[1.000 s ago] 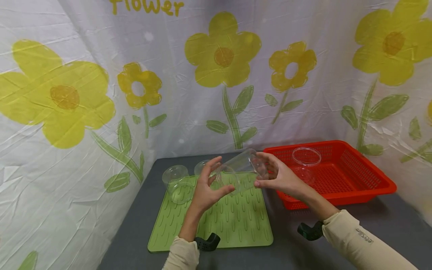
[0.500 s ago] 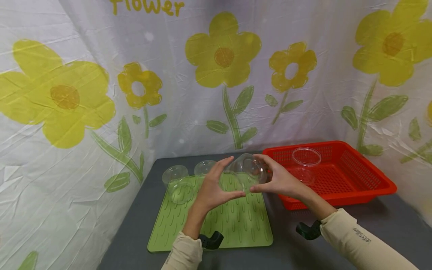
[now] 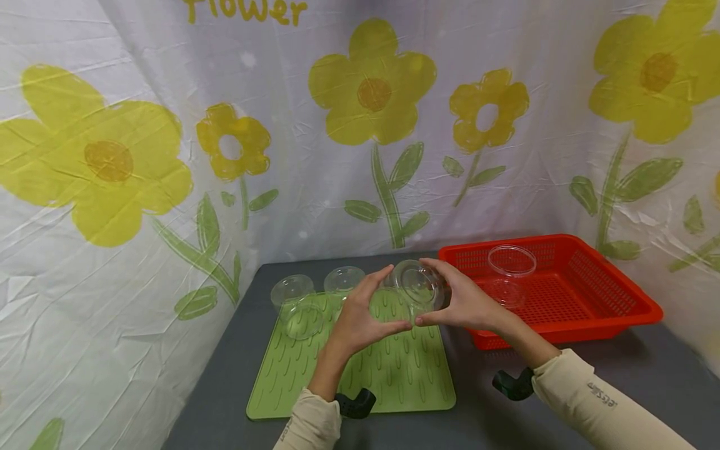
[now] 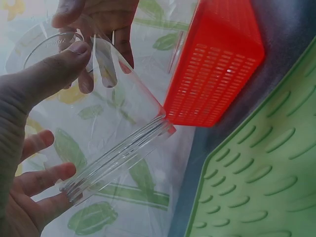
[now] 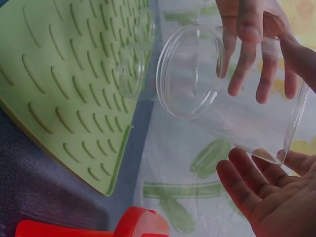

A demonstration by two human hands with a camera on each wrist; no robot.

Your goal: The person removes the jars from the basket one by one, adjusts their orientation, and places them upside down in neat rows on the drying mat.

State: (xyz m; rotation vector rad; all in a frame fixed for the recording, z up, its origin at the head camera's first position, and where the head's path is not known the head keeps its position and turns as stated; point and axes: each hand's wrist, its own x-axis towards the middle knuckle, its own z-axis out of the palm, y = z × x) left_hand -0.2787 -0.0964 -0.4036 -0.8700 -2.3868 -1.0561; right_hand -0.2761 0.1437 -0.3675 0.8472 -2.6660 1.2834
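A clear plastic jar (image 3: 417, 284) is held tilted above the green mat, between both hands. Its base faces the head camera, and the threaded mouth (image 4: 123, 155) shows in the left wrist view, with no lid on it. My left hand (image 3: 354, 315) curves around the jar's left side, fingers at the mouth rim and thumb near the base. The right hand (image 3: 464, 297) cups the other side, with thumb below and fingers partly hidden behind the jar. In the right wrist view, spread fingers of the left hand (image 5: 256, 44) lie across the jar wall.
Two similar clear jars (image 3: 292, 290) stand at the back left of the ridged green mat (image 3: 394, 381). A red perforated basket (image 3: 590, 325) sits to the right, holding another clear jar (image 3: 512, 275). Behind the grey table (image 3: 214, 387) hangs a flower-printed curtain (image 3: 315, 206).
The jar has turned from lying sideways until its base faces the head camera. My left hand has moved right, closer to the right hand. The other jars have stayed in place.
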